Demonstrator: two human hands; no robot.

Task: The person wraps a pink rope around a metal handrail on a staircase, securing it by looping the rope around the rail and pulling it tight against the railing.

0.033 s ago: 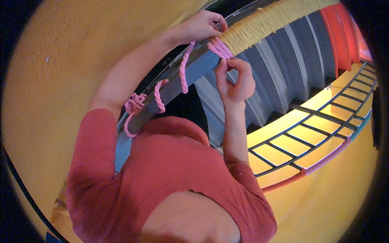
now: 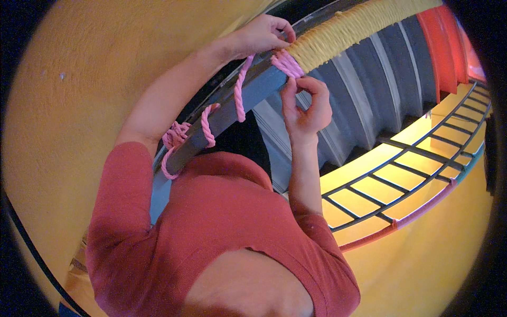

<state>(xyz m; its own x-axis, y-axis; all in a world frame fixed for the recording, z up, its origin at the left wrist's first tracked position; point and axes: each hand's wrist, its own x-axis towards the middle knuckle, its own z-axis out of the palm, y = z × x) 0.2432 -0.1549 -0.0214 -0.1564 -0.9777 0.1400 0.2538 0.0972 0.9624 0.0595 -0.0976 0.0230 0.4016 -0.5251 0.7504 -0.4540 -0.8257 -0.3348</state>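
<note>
A grey-blue handrail (image 2: 259, 89) runs slantwise past my chest, its upper stretch bound in tight yellow rope (image 2: 359, 33). Right below the yellow, several turns of pink rope (image 2: 287, 63) lie side by side around the rail. At the far edge of these turns my left hand (image 2: 264, 36) has its fingers curled in on the pink rope. My right hand (image 2: 309, 107) pinches the near edge of the same turns between thumb and forefinger. Further down, the pink rope winds loosely around the rail and ends in a bunched tangle (image 2: 176, 134) by my left elbow.
Grey stair steps (image 2: 343, 90) descend beyond the rail, with red steps (image 2: 438, 50) at the far right. A black ladder-like railing (image 2: 401, 169) curves along the right. A yellow wall (image 2: 90, 90) stands close on my left, and a black cable (image 2: 31, 245) hangs at the lower left.
</note>
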